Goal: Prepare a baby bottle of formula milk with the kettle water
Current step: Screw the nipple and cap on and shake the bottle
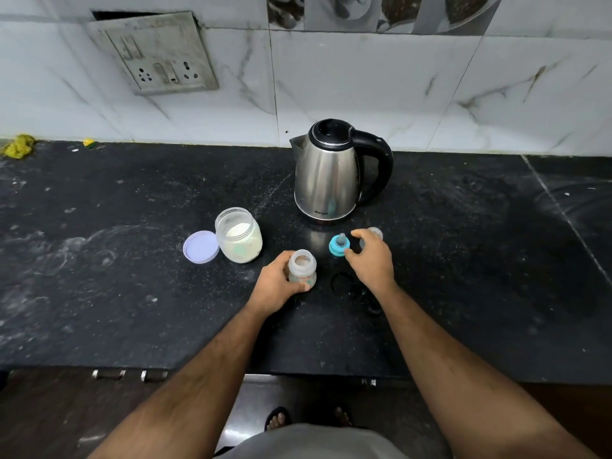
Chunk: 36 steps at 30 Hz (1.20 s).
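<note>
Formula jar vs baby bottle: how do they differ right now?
The formula jar is wider and holds pale powder; the baby bottle is narrower, with no powder visible. The jar stands free beside its lilac lid; the bottle is gripped by the left hand. Both are upright, translucent and uncapped.

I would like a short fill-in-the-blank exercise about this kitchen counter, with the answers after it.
1. The left hand holds the open baby ____.
2. The kettle handle is ____ in colour.
3. The purple lid lies ____ the powder jar.
4. The teal teat ring stands on the ____.

Answers: bottle; black; beside; counter
</note>
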Motion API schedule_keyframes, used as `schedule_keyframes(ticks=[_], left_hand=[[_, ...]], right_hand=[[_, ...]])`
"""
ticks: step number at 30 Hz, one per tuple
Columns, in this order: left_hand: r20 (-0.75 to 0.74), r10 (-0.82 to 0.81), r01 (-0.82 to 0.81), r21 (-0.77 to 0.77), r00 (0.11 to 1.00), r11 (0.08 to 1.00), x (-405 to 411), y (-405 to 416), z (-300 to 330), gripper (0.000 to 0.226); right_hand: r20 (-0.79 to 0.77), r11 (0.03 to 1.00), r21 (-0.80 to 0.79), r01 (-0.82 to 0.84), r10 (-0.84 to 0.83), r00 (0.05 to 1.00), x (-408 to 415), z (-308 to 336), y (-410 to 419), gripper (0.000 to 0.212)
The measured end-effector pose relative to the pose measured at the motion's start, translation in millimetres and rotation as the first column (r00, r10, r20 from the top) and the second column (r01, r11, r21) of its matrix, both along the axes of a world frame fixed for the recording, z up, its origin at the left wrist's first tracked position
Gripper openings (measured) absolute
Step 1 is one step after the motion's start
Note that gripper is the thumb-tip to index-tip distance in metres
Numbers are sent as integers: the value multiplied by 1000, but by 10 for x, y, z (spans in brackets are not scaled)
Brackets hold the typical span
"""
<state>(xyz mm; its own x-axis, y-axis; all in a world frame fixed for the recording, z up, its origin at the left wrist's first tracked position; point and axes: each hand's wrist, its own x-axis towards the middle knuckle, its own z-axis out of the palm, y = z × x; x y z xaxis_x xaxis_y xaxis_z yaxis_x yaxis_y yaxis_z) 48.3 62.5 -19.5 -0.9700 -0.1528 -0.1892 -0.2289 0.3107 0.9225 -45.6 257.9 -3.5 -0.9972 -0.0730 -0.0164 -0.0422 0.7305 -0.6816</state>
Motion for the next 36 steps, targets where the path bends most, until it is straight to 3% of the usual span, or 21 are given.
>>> schedule_keyframes(ticks=[5,9,13,22,25,36], left_hand=[[-1,-3,3,-3,1000,1000,64,23,14,61],[-8,10,-10,14,1000,1000,126,43,33,61],[-15,8,-8,12,1000,1000,196,55,52,60],[-71,29,-28,13,997,1000,345,146,-8,58],[-84,31,-30,8,996,1000,385,208,-9,56],[-44,-6,6,-12,999,1000,347,403,80,62]], right_hand=[[86,996,73,-52,46,995,-57,-2,-166,59],[133,995,94,-26,14,991,-66,-25,-216,44],[92,998,48,40,-44,995,24,13,-181,26],[-58,992,-75,100,-105,993,482,136,62,31],[-53,993,-85,86,-91,994,620,158,160,25],[-23,977,-182,-106,104,994,698,621,193,33]])
